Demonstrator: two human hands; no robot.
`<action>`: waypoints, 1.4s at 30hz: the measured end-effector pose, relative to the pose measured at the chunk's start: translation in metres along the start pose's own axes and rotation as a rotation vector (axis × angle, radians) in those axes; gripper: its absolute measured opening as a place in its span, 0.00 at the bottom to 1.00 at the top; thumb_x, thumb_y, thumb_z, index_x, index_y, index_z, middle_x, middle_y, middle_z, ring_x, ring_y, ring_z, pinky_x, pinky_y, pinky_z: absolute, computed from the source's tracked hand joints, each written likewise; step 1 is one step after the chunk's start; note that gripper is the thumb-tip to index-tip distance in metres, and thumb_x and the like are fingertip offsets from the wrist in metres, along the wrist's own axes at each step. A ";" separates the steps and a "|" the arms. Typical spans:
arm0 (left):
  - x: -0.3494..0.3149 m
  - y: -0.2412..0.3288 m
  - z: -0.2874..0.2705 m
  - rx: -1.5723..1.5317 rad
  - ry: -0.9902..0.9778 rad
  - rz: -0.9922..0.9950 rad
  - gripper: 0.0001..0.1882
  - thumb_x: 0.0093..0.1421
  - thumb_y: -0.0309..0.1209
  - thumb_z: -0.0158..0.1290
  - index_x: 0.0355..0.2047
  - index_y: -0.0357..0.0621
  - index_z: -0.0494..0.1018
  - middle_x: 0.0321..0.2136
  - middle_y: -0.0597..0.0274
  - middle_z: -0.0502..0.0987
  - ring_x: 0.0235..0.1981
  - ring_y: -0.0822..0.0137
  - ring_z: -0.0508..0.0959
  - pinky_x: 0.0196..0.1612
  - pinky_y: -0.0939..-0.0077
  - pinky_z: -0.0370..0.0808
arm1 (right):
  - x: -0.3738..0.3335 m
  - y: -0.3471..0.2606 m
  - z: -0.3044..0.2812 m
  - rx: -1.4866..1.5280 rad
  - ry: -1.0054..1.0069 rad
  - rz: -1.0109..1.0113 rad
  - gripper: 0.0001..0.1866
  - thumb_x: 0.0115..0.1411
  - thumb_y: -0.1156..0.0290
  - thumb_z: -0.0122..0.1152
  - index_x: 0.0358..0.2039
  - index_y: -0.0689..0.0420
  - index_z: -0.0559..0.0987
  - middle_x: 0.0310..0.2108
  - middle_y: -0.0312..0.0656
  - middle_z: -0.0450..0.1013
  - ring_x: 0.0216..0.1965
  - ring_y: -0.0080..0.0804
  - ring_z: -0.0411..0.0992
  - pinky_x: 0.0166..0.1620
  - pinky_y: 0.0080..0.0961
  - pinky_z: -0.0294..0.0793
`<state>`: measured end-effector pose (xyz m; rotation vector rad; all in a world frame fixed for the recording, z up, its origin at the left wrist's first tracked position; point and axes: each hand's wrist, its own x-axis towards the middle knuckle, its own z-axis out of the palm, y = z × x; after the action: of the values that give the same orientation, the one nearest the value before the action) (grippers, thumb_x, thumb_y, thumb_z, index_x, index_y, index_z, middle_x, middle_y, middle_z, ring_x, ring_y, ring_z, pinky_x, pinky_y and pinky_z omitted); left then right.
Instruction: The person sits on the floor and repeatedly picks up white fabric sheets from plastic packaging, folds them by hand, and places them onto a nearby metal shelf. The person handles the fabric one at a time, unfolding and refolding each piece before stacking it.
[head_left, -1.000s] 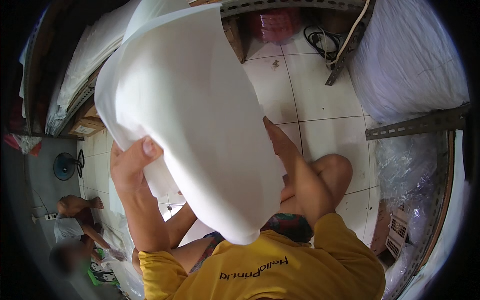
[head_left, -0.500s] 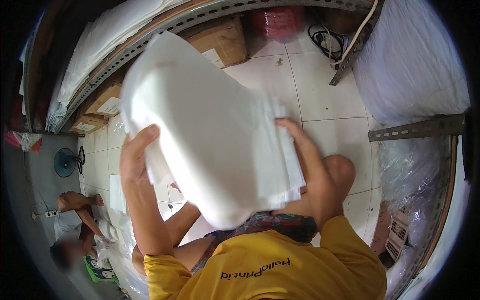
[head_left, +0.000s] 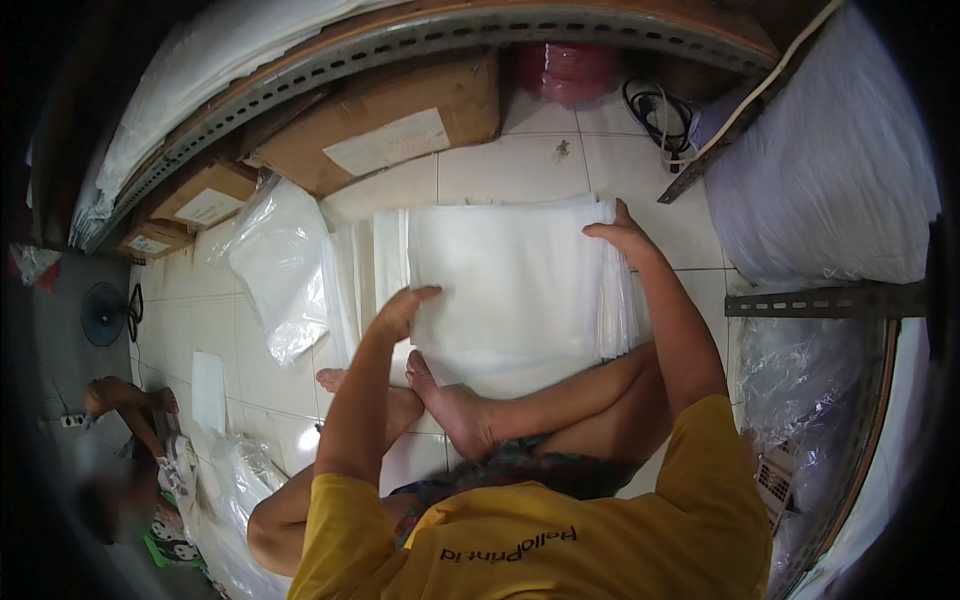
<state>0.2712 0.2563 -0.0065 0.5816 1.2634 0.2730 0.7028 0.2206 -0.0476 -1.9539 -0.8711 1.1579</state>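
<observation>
A stack of thin white translucent sheets point(head_left: 505, 275) lies on the tiled floor in front of my crossed legs, its layers fanned along the right side. At its upper right corner, my right hand point(head_left: 625, 238) grips the edge, thumb on top and fingers round the side. My left hand point(head_left: 398, 312) is closed at the left edge, one digit stretched over the top sheet; its other fingers are partly hidden. More white sheets point(head_left: 355, 270) lie overlapped just left of the stack. Beyond them rests a clear plastic bag point(head_left: 280, 265) with white contents.
Cardboard boxes point(head_left: 400, 125) sit under a metal shelf point(head_left: 420, 35) at the back. A large plastic-wrapped bundle point(head_left: 825, 160) and a metal bar point(head_left: 820, 303) stand at right. Coiled black cable point(head_left: 655, 115) lies at the back. Another person point(head_left: 130, 440) sits at far left near a fan point(head_left: 103, 314).
The white stack, held up and bent between my hands before, now lies flat on the floor. Both hands have moved with it to its sides, and the sheets and bag beneath have come into view.
</observation>
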 end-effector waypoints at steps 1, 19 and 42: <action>-0.006 0.012 0.001 -0.086 -0.033 -0.109 0.28 0.57 0.36 0.59 0.53 0.30 0.67 0.44 0.50 0.76 0.44 0.56 0.78 0.48 0.61 0.77 | 0.002 0.005 0.001 -0.023 0.036 -0.017 0.45 0.45 0.70 0.67 0.63 0.62 0.56 0.52 0.52 0.69 0.52 0.41 0.70 0.54 0.35 0.71; -0.099 -0.010 0.138 0.117 0.198 0.866 0.23 0.60 0.30 0.57 0.53 0.35 0.68 0.43 0.58 0.74 0.42 0.68 0.74 0.47 0.73 0.71 | -0.194 -0.084 -0.068 0.429 0.306 -0.748 0.51 0.51 0.83 0.61 0.70 0.53 0.43 0.57 0.51 0.62 0.54 0.38 0.67 0.58 0.32 0.67; -0.064 -0.025 0.187 0.042 0.188 0.736 0.25 0.55 0.36 0.63 0.48 0.33 0.71 0.42 0.55 0.77 0.44 0.62 0.75 0.50 0.68 0.70 | -0.172 -0.026 -0.041 0.276 0.549 -0.768 0.46 0.52 0.79 0.65 0.66 0.63 0.47 0.59 0.51 0.58 0.57 0.40 0.63 0.61 0.35 0.63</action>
<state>0.4269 0.1550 0.0668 1.0665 1.1936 0.9305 0.6698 0.0851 0.0641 -1.3851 -0.9574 0.2523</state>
